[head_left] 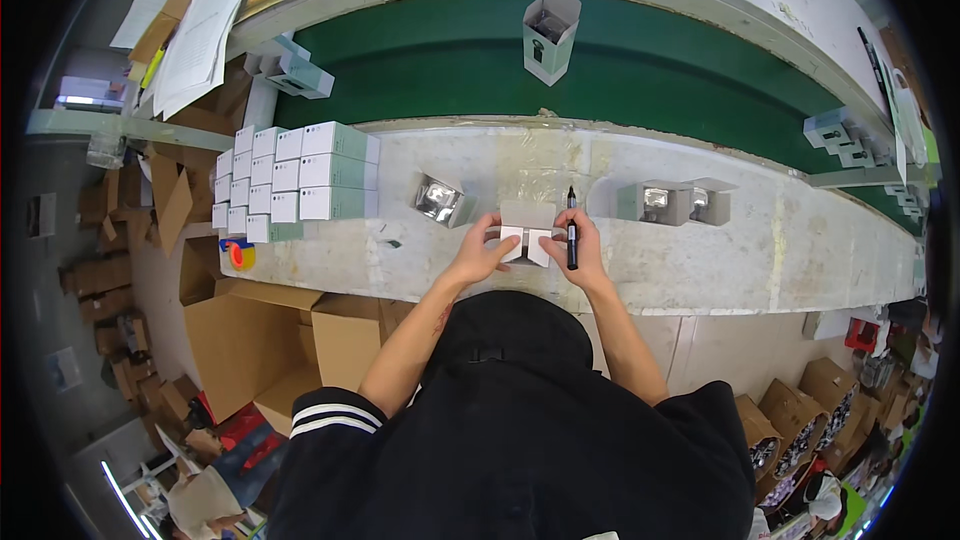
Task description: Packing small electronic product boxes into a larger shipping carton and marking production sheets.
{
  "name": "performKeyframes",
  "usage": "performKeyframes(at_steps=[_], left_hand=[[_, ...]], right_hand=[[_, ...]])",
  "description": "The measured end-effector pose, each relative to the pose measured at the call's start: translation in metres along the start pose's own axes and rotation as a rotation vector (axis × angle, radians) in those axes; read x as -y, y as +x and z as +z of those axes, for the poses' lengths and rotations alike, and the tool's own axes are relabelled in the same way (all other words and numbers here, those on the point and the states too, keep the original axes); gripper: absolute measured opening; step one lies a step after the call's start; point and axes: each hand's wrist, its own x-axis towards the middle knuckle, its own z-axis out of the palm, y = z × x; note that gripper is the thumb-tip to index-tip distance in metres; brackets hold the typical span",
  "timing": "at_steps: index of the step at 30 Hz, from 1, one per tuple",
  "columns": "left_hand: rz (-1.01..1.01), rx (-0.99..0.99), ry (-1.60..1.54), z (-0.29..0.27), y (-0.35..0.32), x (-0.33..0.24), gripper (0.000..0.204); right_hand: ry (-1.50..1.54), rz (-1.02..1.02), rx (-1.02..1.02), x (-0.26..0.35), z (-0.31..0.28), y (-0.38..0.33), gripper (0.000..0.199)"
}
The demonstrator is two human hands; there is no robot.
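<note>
- Hands at work, both of them, close to the near edge of the worktop, about midway along it, with a small open carton between them.
- Left hand: thumb and fingers pinching the left side of that carton, the thumb lying against a white side flap.
- Right hand: its thumb presses the other side flap, and a black marker is tucked in the same grip, one end pointing at the far edge.
- The carton's back flap stands up on the side toward the far edge; from where I stand I can't tell what is inside.
- Just left of the left hand, another open carton lies tilted, something silvery showing in its mouth.
- Toward the right end sit two open cartons side by side, silvery stuff in them too.
- Along the left end rises a neat stack of white and pale green boxes, with an orange and blue tape roll by the near left corner.
- Past the far edge runs a green conveyor belt, one open upright box standing on it.
- Below the near edge, toward the left, gapes a big brown cardboard box.
</note>
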Motion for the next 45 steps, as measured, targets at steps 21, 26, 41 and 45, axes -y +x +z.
performKeyframes(at_steps=[21, 26, 41, 45], left_hand=[[0.975, 0.118, 0.989, -0.024, -0.013, -0.014, 0.045], [1.116, 0.046, 1.050, -0.021, -0.010, -0.004, 0.042], [1.327, -0.091, 1.118, -0.021, -0.014, 0.009, 0.029], [1.313, -0.114, 1.083, -0.022, -0.008, 0.012, 0.026]], right_hand=[[-0.654, -0.658, 0.159, 0.031, -0.002, -0.014, 0.029], [-0.729, -0.684, 0.148, 0.023, -0.004, -0.014, 0.029], [-0.973, -1.005, 0.149, 0.010, -0.012, -0.017, 0.021], [-0.818, -0.957, 0.140, 0.009, -0.011, -0.008, 0.024]])
